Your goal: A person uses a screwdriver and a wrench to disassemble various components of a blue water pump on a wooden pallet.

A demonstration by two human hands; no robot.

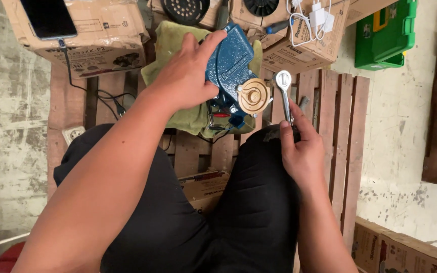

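Right hand (303, 151) fingers (285, 135) clenched around shank of silver ring spanner (284, 93); ring end projects beyond fingertips, just right of brass disc (253, 95). Left hand (187, 76) fingers (209, 41) spread, pressed flat over blue pump housing (232, 63), steadying it without closing around it. Brass disc sits on housing face, between both hands. Green cloth (170, 43) lies beneath housing, under left fingers. Wooden pallet (340, 121) under all. Beyond fingertips: cardboard boxes (92, 40), phone (49, 17), white charger (319, 17), green case (388, 33) far right.
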